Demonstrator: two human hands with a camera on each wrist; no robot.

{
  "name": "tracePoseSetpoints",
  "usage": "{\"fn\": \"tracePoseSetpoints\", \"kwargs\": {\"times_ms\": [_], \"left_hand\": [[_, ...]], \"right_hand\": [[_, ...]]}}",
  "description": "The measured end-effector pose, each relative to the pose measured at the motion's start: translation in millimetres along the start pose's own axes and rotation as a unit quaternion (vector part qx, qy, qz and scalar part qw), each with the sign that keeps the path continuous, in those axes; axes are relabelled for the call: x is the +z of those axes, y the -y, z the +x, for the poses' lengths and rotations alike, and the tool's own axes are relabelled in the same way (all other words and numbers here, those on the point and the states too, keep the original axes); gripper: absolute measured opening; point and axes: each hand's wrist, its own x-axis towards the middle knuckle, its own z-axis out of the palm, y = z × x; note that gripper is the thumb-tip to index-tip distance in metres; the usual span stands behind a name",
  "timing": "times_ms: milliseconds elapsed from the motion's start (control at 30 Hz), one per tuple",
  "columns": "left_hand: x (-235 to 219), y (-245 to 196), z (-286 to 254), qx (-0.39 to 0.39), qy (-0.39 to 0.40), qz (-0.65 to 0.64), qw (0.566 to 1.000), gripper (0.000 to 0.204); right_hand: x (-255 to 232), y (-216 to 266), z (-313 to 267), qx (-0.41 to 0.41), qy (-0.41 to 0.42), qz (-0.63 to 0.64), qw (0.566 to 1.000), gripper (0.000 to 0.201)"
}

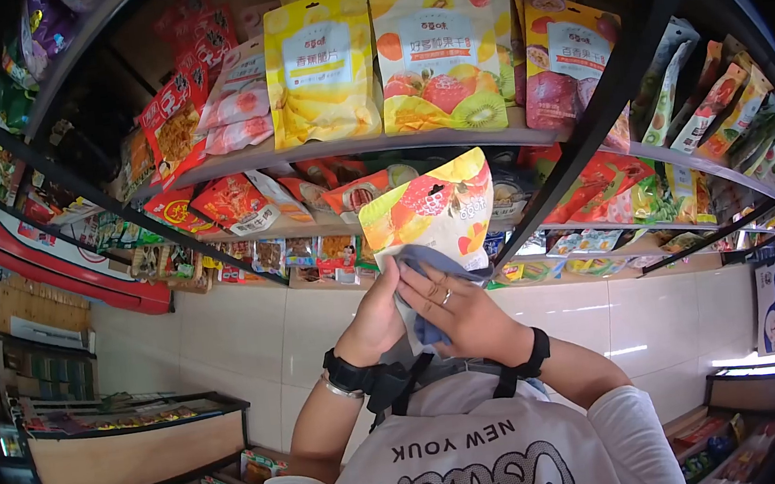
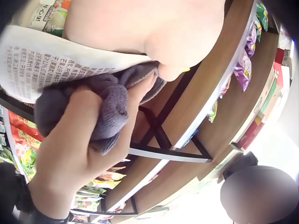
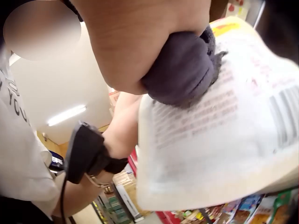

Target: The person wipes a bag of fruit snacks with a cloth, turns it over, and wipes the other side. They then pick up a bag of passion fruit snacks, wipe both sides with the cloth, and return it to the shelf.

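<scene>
The right hand's fingers grip a grey-blue cloth, bunched between thumb and fingers, and from where I'm standing it looks pressed right against the fruit pouch. The left hand is just beside them, thumb up at the pouch's near left corner; it seems to be pinching that edge, though its other fingertips are hidden from me.

So the pouch starts right at the fingers and runs outward from them, away from the person's chest, leaning a little to the right. Its long axis points roughly at the shelves, with the fruit-printed band at the far end and both hands gathered at the near one. Neither hand has any gap to cross. I'd call the left the nearer for holding, bare against the edge, while the right has cloth between it and the wrapper. The print-covered back is turned down, on the underside of the grip.

Beyond the pouch's far end, the upper shelf carries a banana chip pouch and a mixed fruit pouch, both upright.
</scene>
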Motion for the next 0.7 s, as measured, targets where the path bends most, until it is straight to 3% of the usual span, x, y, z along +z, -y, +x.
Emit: {"fn": "tracePoseSetpoints", "kwargs": {"times_ms": [67,100,200,333,567,700], "left_hand": [[3.7,0.0,-0.9,0.001,-0.008,-0.002,1.0,0.055],[5.9,1.3,-0.4,-0.001,-0.011,-0.003,1.0,0.055],[13.5,0.1,0.8,0.0,-0.023,0.024,0.999,0.056],[6.3,0.9,-0.9,-0.003,-0.02,0.045,0.999,0.051],[-4.9,10.9,-1.6,-0.021,-0.083,-0.005,0.996,0.044],[-5.8,9.5,2.6,-0.001,-0.081,-0.006,0.997,0.044]], "right_hand": [[-4.1,-9.9,1.1,0.013,0.021,0.009,1.0,0.095],[-8.7,-10.7,9.4,0.012,-0.04,-0.031,0.999,0.091],[-10.6,-8.6,20.4,0.034,-0.08,-0.017,0.996,0.086],[1.7,-7.2,8.6,0.004,-0.012,0.021,1.0,0.083],[16.5,-5.5,1.7,-0.009,0.008,0.054,0.998,0.083],[11.6,-9.0,0.8,-0.006,0.025,0.05,0.998,0.085]]}}
